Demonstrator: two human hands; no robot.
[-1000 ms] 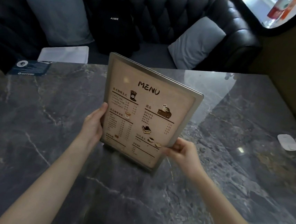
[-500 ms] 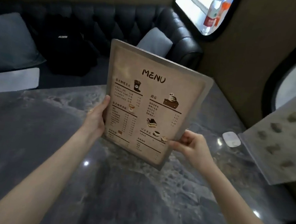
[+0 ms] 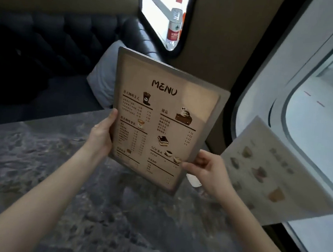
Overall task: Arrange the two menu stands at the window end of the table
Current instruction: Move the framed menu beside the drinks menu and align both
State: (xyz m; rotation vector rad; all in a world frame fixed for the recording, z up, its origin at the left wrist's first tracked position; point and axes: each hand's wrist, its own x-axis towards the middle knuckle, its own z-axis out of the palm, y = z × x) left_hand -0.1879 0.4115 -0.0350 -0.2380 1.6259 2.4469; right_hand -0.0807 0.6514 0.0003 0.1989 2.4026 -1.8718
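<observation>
Since a second ago my view has swung windowward — left hand and right hand clamp the grey-framed beige menu stand aloft, near the pale second menu stand — placement next.

Menu stand, framed card: heading "MENU" is printed at top; lower down, "SOE" is legible beside Chinese section headings. Prices ¥10, ¥22, ¥22, ¥29 are listed in the right column. Remaining small print is unreadable.

Beige menu stand — grey-veined marble table.
</observation>
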